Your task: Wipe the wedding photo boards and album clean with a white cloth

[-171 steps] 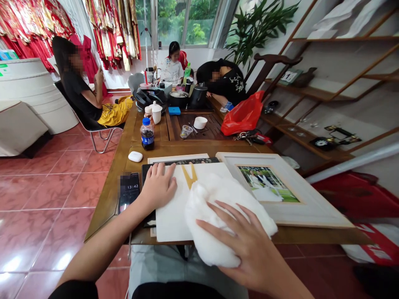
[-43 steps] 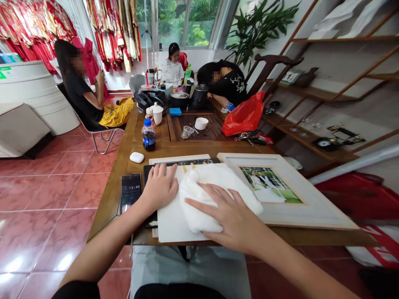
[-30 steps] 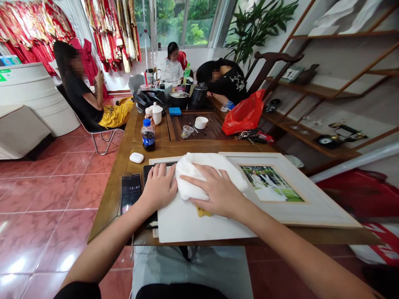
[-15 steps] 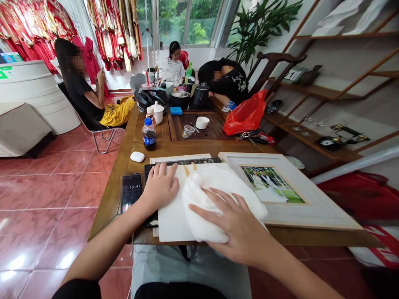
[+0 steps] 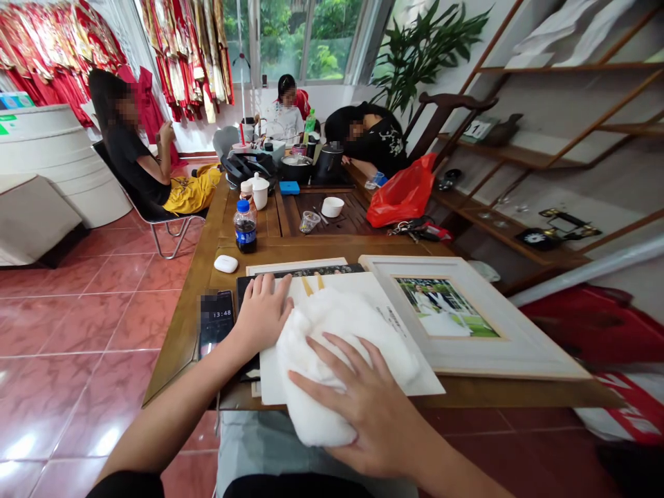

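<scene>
Since half a second ago the right hand (image 5: pixel 363 408) has dragged the cloth (image 5: pixel 332 332) toward the near-left of the white board (image 5: pixel 386 308), uncovering the small print on the board's right side. The left hand (image 5: pixel 262 311) has not moved: it lies flat, fingers loosely together, pinning the board's far-left corner. The right hand has its fingers spread and palm pressed on the cloth. The phone (image 5: pixel 215 321) sits just left of the left hand, and the framed photo (image 5: pixel 519 346) butts against the board's right edge. An earbud case (image 5: pixel 225 263) and a bottle (image 5: pixel 245 227) stand farther up the table (image 5: pixel 207 263). The cloth is white, fluffy and bunched, overhanging the near table edge.
</scene>
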A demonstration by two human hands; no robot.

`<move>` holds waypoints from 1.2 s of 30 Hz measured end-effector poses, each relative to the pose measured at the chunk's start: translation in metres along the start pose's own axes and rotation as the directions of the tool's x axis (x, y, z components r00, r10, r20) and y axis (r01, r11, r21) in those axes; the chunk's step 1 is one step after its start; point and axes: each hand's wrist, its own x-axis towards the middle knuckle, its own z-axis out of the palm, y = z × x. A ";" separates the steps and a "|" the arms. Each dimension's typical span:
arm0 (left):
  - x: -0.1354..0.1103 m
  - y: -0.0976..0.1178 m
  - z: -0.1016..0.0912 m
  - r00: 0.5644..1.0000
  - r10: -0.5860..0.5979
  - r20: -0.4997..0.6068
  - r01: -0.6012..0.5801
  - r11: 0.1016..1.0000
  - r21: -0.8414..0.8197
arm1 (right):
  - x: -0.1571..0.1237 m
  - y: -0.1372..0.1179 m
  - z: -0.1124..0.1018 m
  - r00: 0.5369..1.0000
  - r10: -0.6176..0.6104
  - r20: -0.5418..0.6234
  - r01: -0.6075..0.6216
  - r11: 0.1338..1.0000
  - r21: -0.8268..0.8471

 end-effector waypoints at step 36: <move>0.001 0.002 -0.007 0.999 -0.009 0.030 0.010 0.998 -0.061 | -0.058 0.045 -0.005 0.956 0.281 -0.080 -0.289 0.950 -0.117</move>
